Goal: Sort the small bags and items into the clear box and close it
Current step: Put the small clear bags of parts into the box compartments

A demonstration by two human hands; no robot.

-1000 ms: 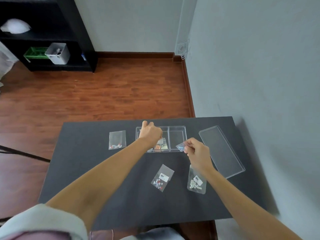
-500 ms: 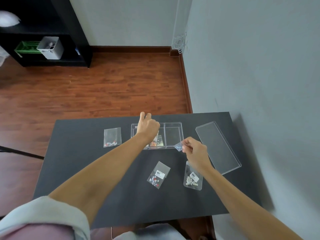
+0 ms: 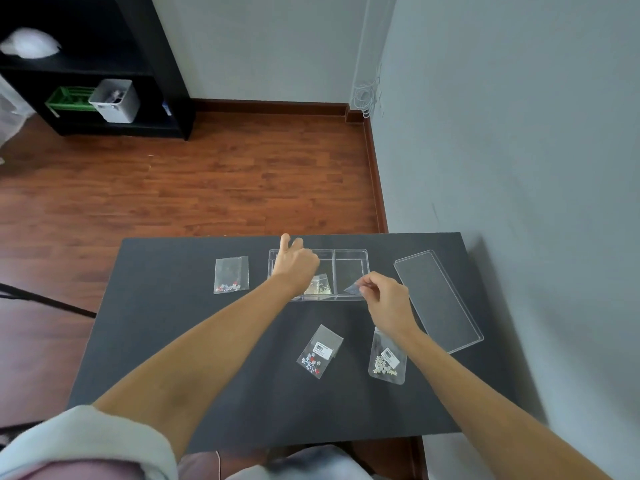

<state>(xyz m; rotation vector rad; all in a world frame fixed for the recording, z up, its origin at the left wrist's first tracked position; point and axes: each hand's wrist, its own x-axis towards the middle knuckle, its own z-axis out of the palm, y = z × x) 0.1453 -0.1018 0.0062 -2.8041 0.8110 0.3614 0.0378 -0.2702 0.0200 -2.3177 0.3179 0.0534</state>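
Right hand (image 3: 386,299): fingers pinch a small bag (image 3: 352,288) by one corner, at the box's near right edge.
Box (image 3: 349,252): clear, long axis left-right; right compartment lies just beyond the bag and looks bare.
Left hand (image 3: 294,263): curled over the left compartment; grasp cannot be told.
Lid (image 3: 438,299): off, right of box.
Loose bags: left bag (image 3: 231,274), middle bag (image 3: 320,350), near-right bag (image 3: 387,360), all on the table (image 3: 173,341).

Soft, even daylight fills your view; the black table (image 3: 173,341) stays matte, without glare. A faint shadow falls from the table onto the grey wall (image 3: 519,168) at right. Wide-angle distortion bends the wall and floor (image 3: 173,188) edges. Your sleeve (image 3: 86,445) blurs at the bottom; the dark shelf (image 3: 145,64) loses detail.
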